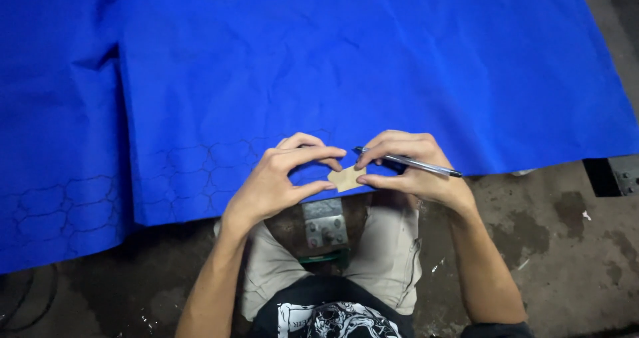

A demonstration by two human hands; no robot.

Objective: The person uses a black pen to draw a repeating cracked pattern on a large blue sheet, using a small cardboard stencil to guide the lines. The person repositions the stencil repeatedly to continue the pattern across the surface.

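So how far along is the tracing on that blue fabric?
Done: a band of inked outlines runs along the near edge of the blue fabric, from the far left up to the hands. In hand: both the left hand and right hand pinch a small tan template at that edge; the right also holds a pen. Left: the fabric right of the hands and farther up shows no outlines.

A workshop, most likely one for cutting or sewing fabric. A large blue cloth [373, 65] is spread over a work surface, with rows of traced outlines [73, 208] drawn along its near edge. Below it lies a stained, rough concrete floor [566, 245] littered with small scraps. A metal bracket [324, 223] with bolts shows under the cloth's edge, and another metal fitting [626, 173] sits at the right.
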